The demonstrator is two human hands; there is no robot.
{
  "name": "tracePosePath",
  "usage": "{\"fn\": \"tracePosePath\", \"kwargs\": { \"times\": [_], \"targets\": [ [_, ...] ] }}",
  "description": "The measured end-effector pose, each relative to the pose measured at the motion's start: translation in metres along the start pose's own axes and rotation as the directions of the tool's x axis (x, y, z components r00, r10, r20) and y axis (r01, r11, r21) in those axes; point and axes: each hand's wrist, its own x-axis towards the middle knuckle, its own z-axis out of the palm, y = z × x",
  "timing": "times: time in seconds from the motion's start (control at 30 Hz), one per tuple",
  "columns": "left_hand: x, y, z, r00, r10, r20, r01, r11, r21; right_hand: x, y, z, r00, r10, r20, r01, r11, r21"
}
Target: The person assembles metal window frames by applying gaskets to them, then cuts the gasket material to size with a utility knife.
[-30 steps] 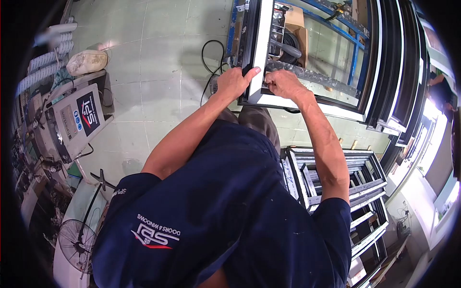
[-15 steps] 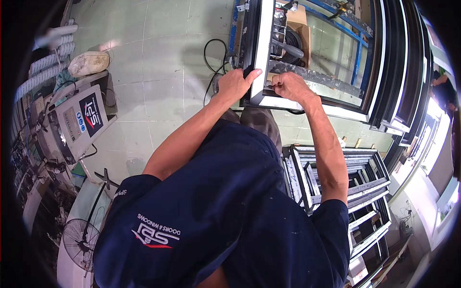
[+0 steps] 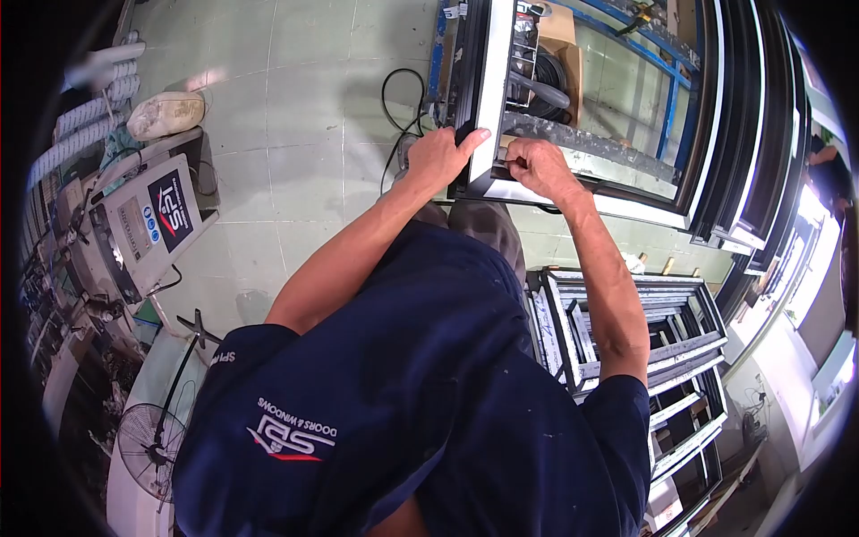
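A black window frame with white strips (image 3: pixel 491 85) lies in front of me, its near left corner close to my body. My left hand (image 3: pixel 434 163) is wrapped over the outer edge of that corner, with the thumb lying on the white face. Inside the same corner, my right hand (image 3: pixel 542 170) is closed, its fingertips pinched against the inner edge of the frame. Whatever sits between those fingertips is too small and hidden to name. Beyond the right hand, a dark grey handle-like object (image 3: pixel 539 91) shows through the frame opening.
Blue metal supports (image 3: pixel 667 116) and a cardboard box (image 3: pixel 565 67) with black coil show under the frame. More dark frames (image 3: pixel 756 116) stand at the right. Stacked frames (image 3: pixel 640 313) lie lower right. A machine (image 3: pixel 148 228) and a fan (image 3: pixel 150 452) stand left. A cable (image 3: pixel 386 94) lies on the floor.
Both hands stay at the same corner. The fingers of my right hand have shifted very slightly, and its wrist is turned a little. Otherwise only the view has moved a touch.
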Motion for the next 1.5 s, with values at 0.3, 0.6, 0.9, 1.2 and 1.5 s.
{"fn": "tracePosePath", "kwargs": {
  "times": [0.3,0.6,0.9,1.2,1.5],
  "targets": [
    [0.0,0.001,-0.002,0.999,-0.026,0.034,0.026,1.0,0.002,-0.006,-0.003,-0.002,0.983,0.181,-0.009,-0.181,0.982,0.057],
    [0.0,0.001,-0.001,1.0,-0.011,0.025,0.011,1.0,0.002,0.004,-0.032,-0.008,0.952,0.305,-0.028,-0.307,0.946,-0.101],
    [0.001,0.001,-0.002,0.998,-0.044,0.053,0.044,0.999,-0.004,0.014,-0.029,-0.002,0.953,0.302,0.028,-0.294,0.942,-0.161],
    [0.001,0.002,-0.005,0.997,-0.037,0.066,0.038,0.999,-0.016,0.032,-0.024,-0.006,0.894,0.392,0.22,-0.369,0.919,-0.139],
    [0.001,0.004,-0.006,0.995,-0.05,0.09,0.051,0.999,-0.017,0.031,-0.017,-0.008,0.928,0.344,0.144,-0.344,0.939,-0.024]
  ]
}}
